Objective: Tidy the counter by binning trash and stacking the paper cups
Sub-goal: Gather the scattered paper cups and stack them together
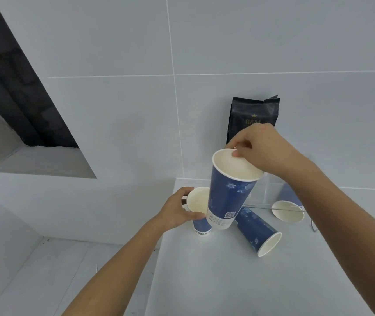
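Blue paper with a white lining makes up the tall cup point(229, 192) that the right hand point(261, 149) pinches by its rim, fingers clamped on the edge, holding it tilted above the white counter point(227, 281). The left hand point(177, 212) wraps its fingers around a second upright cup point(199, 208) at the counter's left edge. A third cup point(258, 231) lies on its side nearby, and a fourth point(288, 207) lies further right. A black pouch point(252, 115) leans against the tiled wall point(136, 65).

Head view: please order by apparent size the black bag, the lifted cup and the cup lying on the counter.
1. lifted cup, nearest the camera
2. black bag, partly hidden by the right hand
3. lying cup
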